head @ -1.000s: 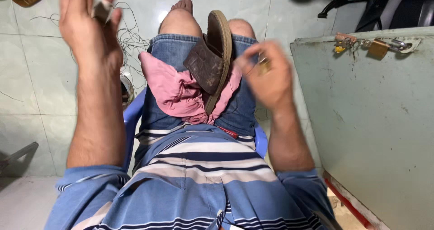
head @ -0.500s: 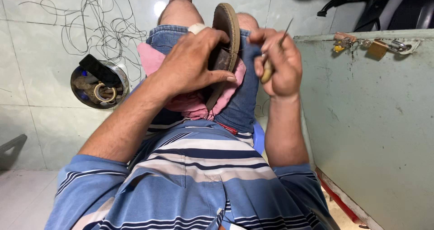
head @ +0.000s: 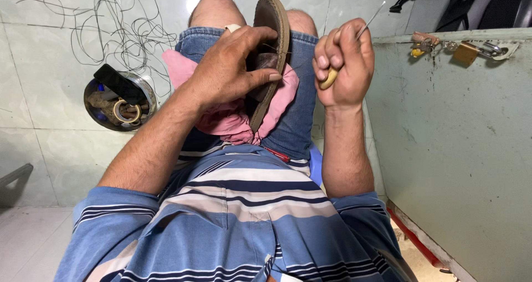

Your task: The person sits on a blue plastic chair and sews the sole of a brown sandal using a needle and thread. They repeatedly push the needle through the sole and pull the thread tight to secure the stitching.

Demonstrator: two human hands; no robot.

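Note:
A brown sandal (head: 270, 35) stands on edge on a pink cloth (head: 228, 121) across my lap, sole facing right. My left hand (head: 228, 68) grips the sandal from the left, fingers wrapped over its upper and thumb near the sole's edge. My right hand (head: 342, 60) is raised just right of the sandal, fist closed around a wooden-handled awl (head: 329, 78) whose thin metal needle (head: 370, 20) points up and to the right. My knees in denim shorts lie beneath the cloth.
A round metal tin (head: 117, 102) with tools and a roll of tape sits on the tiled floor at left, tangled dark thread (head: 111, 21) beyond it. A grey-green metal box (head: 454, 138) with a padlock and keys (head: 465, 50) stands close on the right.
My left hand came down from high on the left and took hold of the sandal. My right hand has lifted the awl upward, away from the sole.

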